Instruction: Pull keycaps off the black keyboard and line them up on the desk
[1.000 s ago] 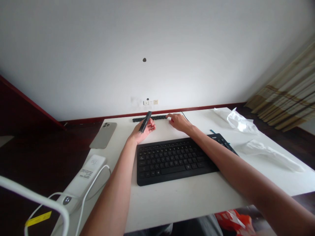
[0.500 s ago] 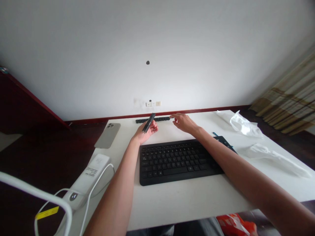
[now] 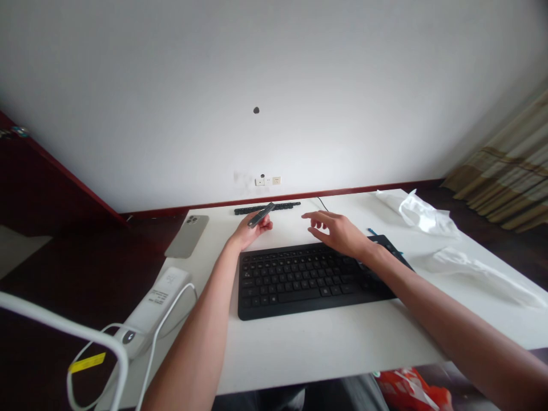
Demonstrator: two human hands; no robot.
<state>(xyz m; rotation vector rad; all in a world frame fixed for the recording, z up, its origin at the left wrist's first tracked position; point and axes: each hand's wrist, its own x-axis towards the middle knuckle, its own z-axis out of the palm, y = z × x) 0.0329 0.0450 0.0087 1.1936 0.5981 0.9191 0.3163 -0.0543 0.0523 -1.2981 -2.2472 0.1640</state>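
Low at left, a white charger [image 3: 154,302] lies, cable [image 3: 165,319] looped. At centre the keyboard [image 3: 299,279] sits square to the person. Above its far edge the right hand [image 3: 338,233] hovers open; the left hand [image 3: 248,231] pinches a dark bar [image 3: 261,214] by its lower end, leaving the tip free. Upper right, crumpled bags [image 3: 422,214] show no contents.

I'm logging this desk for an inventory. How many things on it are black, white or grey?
Black: 3 (keyboard, key strip by the far edge, slim bar in the left hand)
White: 3 (two plastic wrappers, charger with its cable)
Grey: 1 (phone)
Total: 7
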